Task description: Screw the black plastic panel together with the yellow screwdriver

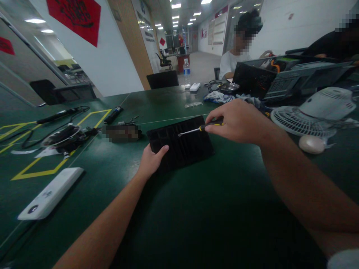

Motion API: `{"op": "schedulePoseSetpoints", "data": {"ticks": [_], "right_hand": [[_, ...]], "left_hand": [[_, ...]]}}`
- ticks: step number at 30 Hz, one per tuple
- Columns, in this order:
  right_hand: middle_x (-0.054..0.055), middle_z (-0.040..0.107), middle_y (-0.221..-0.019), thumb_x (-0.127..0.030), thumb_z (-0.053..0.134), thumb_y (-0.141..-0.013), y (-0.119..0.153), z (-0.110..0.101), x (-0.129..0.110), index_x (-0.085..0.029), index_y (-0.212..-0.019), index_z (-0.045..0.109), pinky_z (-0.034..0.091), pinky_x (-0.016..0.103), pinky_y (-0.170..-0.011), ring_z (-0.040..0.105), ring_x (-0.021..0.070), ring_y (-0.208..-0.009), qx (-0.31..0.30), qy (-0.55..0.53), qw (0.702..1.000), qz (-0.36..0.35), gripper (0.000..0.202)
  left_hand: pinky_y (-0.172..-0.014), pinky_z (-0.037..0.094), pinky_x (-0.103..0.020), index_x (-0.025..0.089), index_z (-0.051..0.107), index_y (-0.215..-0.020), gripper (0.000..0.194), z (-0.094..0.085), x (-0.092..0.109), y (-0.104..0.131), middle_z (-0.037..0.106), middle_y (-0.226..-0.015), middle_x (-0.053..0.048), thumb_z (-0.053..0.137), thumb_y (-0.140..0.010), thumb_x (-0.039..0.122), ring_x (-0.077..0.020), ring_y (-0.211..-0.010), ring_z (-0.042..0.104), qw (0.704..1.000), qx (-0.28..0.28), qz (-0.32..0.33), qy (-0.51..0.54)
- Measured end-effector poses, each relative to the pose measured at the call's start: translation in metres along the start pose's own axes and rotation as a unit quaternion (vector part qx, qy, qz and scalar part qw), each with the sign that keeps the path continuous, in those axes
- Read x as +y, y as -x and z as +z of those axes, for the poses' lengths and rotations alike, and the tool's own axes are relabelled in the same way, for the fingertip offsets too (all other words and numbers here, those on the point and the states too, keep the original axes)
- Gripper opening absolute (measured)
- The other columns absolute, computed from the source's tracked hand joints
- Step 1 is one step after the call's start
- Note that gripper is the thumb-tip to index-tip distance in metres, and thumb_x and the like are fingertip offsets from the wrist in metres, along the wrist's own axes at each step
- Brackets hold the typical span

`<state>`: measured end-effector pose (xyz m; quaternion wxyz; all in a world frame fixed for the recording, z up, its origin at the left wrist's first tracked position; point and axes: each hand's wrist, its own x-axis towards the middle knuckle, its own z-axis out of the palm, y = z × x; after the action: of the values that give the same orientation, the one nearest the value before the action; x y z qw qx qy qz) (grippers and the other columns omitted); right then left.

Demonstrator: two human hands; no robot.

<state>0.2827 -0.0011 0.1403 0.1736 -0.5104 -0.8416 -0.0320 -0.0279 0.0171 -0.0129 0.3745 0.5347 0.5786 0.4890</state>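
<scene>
A flat black tray (187,147) with ridges across its face is tilted up over the green table. My left hand (151,158) is closed on its left edge, thumb on top and fingers hidden underneath. In my right hand (234,121) is a screwdriver (193,130) with a black and yellow handle, pointing left across the tray. Its tip lies over the tray's upper middle, with a small bright bit at the end, too small to name. Whether the tip touches the tray I cannot tell.
On the left are a white power strip (52,192), cables and a round device (63,136) within yellow tape. At the right stand a white fan (314,110) and opened computer cases (286,80). A water bottle (186,71) is at the back. Two people sit across the table (196,209).
</scene>
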Motion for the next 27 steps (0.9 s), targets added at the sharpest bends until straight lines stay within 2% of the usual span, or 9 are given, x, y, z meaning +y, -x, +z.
{"op": "schedulePoseSetpoints", "data": {"ticks": [7, 19, 27], "right_hand": [[0.006, 0.081, -0.093, -0.044, 0.066, -0.091, -0.0023, 0.0016, 0.0020, -0.027, -0.101, 0.086, 0.047, 0.037, -0.076, 0.072, 0.0254, -0.084, -0.019, -0.016, 1.000, 0.005, 0.028], [0.006, 0.080, -0.087, -0.043, 0.063, -0.092, -0.0032, 0.0019, 0.0048, -0.024, -0.101, 0.086, 0.046, 0.036, -0.074, 0.069, 0.0230, -0.078, -0.022, -0.018, 1.000, 0.002, 0.031], [0.008, 0.080, -0.090, -0.043, 0.063, -0.092, -0.0043, 0.0027, 0.0069, -0.023, -0.100, 0.085, 0.047, 0.036, -0.075, 0.071, 0.0237, -0.081, -0.031, -0.024, 0.999, 0.008, 0.031]], "left_hand": [[-0.099, 0.060, -0.056, 0.016, 0.072, -0.112, 0.057, -0.0009, 0.0004, 0.0001, 0.081, -0.113, -0.015, 0.088, -0.071, 0.052, -0.0374, -0.107, 0.077, 1.000, -0.002, 0.013, -0.010], [-0.101, 0.059, -0.058, 0.016, 0.071, -0.115, 0.058, -0.0015, -0.0030, -0.0014, 0.080, -0.116, -0.016, 0.088, -0.072, 0.050, -0.0378, -0.110, 0.077, 1.000, -0.006, 0.000, 0.001], [-0.100, 0.060, -0.056, 0.016, 0.073, -0.113, 0.055, -0.0013, -0.0021, -0.0016, 0.081, -0.114, -0.015, 0.088, -0.072, 0.049, -0.0368, -0.108, 0.077, 1.000, -0.003, 0.006, -0.004]]}}
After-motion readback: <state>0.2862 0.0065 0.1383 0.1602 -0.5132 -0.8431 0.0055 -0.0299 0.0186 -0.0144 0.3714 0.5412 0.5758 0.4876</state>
